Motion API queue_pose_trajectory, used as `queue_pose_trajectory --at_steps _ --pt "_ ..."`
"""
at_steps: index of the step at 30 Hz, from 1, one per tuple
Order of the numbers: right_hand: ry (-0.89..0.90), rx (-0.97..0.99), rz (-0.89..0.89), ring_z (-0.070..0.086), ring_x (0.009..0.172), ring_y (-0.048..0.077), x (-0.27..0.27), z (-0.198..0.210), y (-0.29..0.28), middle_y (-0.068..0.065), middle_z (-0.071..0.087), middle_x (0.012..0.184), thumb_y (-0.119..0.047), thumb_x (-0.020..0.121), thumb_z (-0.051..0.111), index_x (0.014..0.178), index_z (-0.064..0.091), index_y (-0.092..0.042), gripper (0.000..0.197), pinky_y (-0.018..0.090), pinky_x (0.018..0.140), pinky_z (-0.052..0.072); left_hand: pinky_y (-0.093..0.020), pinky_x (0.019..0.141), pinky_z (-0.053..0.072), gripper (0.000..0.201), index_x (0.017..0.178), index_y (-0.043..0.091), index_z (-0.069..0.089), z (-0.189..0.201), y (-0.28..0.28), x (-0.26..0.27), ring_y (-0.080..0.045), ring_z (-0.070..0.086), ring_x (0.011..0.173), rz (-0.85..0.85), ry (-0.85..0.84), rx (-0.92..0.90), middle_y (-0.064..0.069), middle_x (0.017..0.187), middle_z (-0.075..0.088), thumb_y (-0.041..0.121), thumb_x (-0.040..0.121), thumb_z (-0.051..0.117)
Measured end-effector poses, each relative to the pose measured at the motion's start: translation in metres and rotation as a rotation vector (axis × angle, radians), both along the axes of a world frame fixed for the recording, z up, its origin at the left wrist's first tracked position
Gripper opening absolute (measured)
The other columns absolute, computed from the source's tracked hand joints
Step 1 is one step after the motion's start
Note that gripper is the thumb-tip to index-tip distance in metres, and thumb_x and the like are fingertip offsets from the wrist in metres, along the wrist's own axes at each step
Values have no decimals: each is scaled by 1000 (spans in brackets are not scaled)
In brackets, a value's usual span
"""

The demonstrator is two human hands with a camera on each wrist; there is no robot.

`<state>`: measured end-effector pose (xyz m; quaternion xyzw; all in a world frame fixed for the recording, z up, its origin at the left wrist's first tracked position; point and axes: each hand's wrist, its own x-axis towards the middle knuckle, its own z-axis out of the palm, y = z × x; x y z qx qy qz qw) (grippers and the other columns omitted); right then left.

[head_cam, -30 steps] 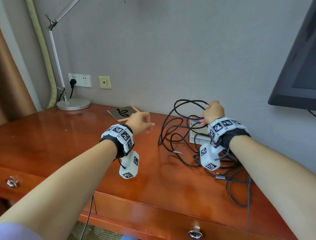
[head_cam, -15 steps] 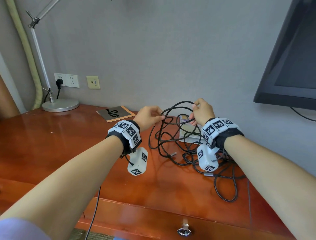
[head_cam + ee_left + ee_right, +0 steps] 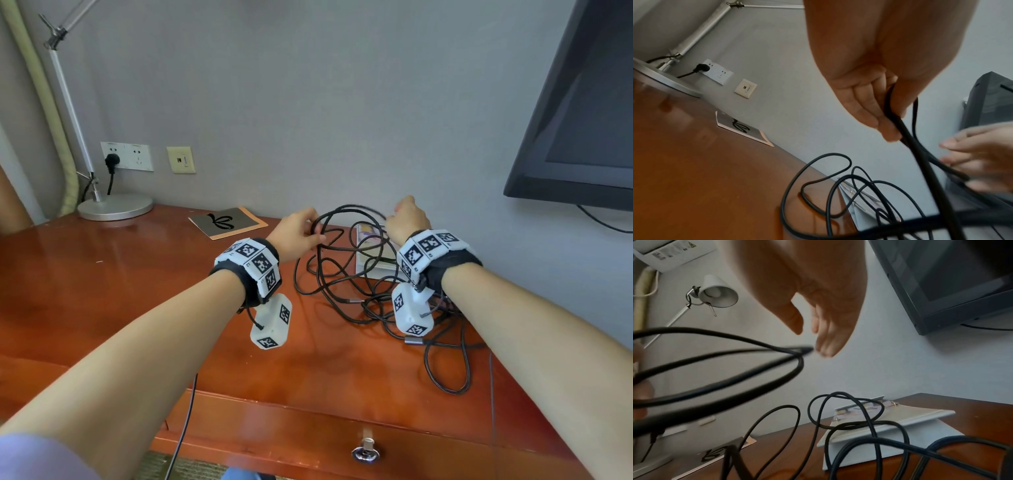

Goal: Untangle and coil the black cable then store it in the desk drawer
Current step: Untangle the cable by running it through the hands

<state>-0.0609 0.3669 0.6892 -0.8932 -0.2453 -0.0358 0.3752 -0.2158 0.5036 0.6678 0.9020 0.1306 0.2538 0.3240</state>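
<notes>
The black cable (image 3: 349, 206) lies tangled on the wooden desk, with one loop lifted off the surface. My left hand (image 3: 298, 233) grips that loop at its left side; the left wrist view shows the left hand (image 3: 875, 104) curled round two strands of the cable (image 3: 920, 159). My right hand (image 3: 407, 219) hovers at the right end of the loop. In the right wrist view the right hand (image 3: 826, 321) has its fingers straight, and the cable (image 3: 694, 329) ends just short of them. The drawer front (image 3: 308, 428) with its metal knob (image 3: 365, 452) is closed.
A white binder (image 3: 371, 270) lies under part of the tangle near the wall. A booklet (image 3: 227, 222) and a lamp base (image 3: 114, 205) sit to the left. A dark monitor (image 3: 579, 137) hangs at the right. A plug end (image 3: 412, 340) rests on the desk.
My left hand has moved right and taken hold of the lifted loop. My right hand, which pinched that loop before, has let go and opened.
</notes>
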Motion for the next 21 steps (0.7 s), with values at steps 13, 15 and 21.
queue_pose_trajectory --at_steps 13,15,21 --pt "-303 -281 613 53 73 14 -22 6 13 -5 60 76 -20 92 55 100 69 -7 20 22 69 38 -30 67 41 19 80 14 43 -4 6 -7 -16 53 63 55 11 220 10 63 57 14 88 60" --pt "-287 -172 521 48 61 9 -17 4 11 -9 52 64 -19 93 54 90 69 -6 20 22 62 37 -37 75 46 25 74 18 41 -6 13 -9 -26 59 73 60 19 156 -8 74 62 16 86 63" --pt "-193 32 244 52 58 22 15 3 -5 6 58 64 -15 92 49 78 64 -9 21 37 71 50 -33 81 47 35 68 21 34 -10 23 -20 -26 65 87 99 -21 23 -7 87 70 13 86 63"
